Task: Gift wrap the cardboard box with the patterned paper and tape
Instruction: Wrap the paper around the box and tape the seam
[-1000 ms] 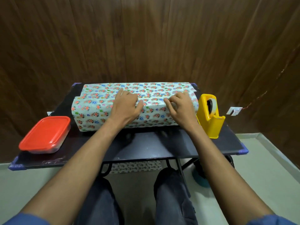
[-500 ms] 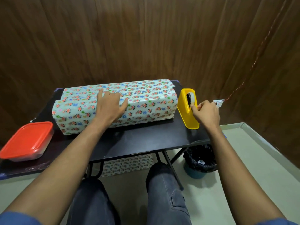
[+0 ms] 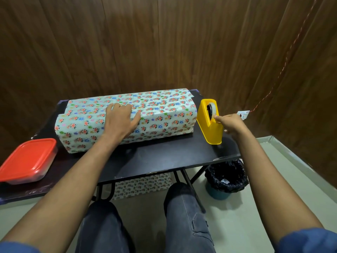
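Both forearms reach forward over the surface [image 3: 164, 157]. The left hand [image 3: 121, 121] lies palm down, fingers spread and fairly straight, pressing the top of the wrapped box [image 3: 164, 114]. To the right of the box, the right hand [image 3: 231, 123] pinches with thumb and forefinger at the tape dispenser [image 3: 209, 125].

Legible text: none. You will find no readable label, brand, number or sign; the small white tag [image 3: 242, 114] on the wall is too blurred.
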